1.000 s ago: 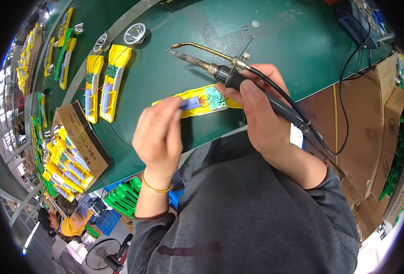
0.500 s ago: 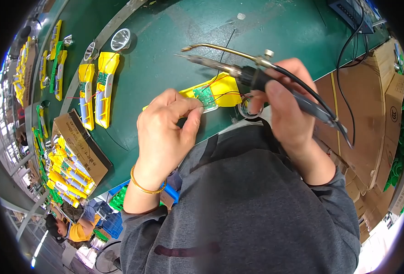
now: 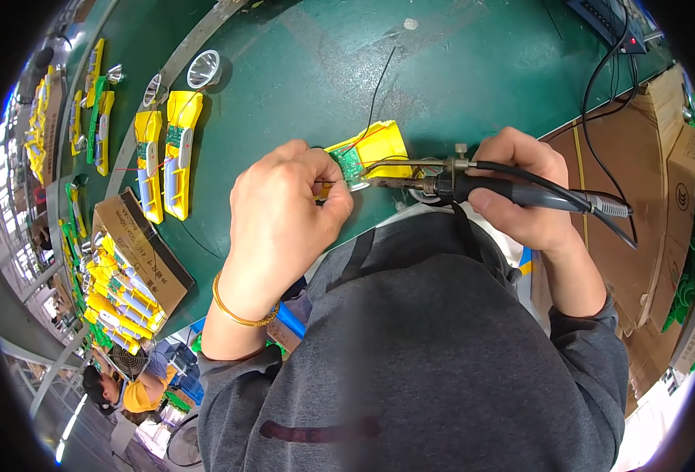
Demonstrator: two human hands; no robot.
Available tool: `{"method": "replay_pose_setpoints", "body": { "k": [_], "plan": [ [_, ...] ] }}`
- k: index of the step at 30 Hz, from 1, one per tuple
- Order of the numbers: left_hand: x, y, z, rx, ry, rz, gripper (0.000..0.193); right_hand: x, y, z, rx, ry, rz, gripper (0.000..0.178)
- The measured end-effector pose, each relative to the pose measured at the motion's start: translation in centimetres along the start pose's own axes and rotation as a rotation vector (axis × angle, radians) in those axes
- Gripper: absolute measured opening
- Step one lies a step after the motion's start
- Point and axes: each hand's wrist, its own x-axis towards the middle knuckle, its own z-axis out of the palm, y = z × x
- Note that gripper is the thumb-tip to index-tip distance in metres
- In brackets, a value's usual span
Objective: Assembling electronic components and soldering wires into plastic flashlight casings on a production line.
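My right hand (image 3: 548,224) grips a soldering iron (image 3: 485,189) with a metal feed tube clamped along it. Its tip meets the edge of a small green circuit board (image 3: 347,164), close to the fingertips of my left hand (image 3: 281,208). That hand is pinched at the board's left side; a thin dark line shows between finger and thumb, but what they hold is hidden. The board lies in a yellow plastic housing (image 3: 385,143), partly covered by my left hand. Red and black wires run from it. Behind the iron, a clear round reflector (image 3: 421,194) is partly hidden.
Two yellow housings (image 3: 176,169) with blue cells lie to the left, near a silver reflector cup (image 3: 204,71). A carton (image 3: 147,248) beside several more units stands at the table's left edge. A blue-grey box (image 3: 603,23) with cables sits far right. Someone in yellow (image 3: 139,395) is lower left.
The soldering iron has swung down from above the housing, its tip now at the circuit board. My right hand has moved right and turned the iron level. My left hand stays almost in place.
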Motion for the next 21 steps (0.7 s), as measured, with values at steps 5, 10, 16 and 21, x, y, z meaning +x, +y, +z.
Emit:
{"method": "replay_pose_setpoints", "body": {
  "k": [5, 10, 16, 21],
  "plan": [
    [0.19, -0.05, -0.05, -0.02, -0.007, 0.011, 0.006, 0.34, -0.03, 0.27, 0.085, -0.014, 0.056, 0.018],
    [0.21, -0.09, 0.01, -0.025, -0.01, 0.014, 0.006, 0.67, -0.34, 0.23, 0.094, -0.026, 0.088, 0.018],
    [0.29, -0.16, -0.1, -0.02, -0.026, 0.018, 0.006, 1.0, -0.12, 0.21, 0.058, -0.024, 0.04, 0.016],
    [0.47, -0.28, -0.31, -0.015, -0.039, 0.011, 0.007, 0.49, 0.15, -0.26, 0.394, 0.048, 0.194, 0.012]
  ]
}}
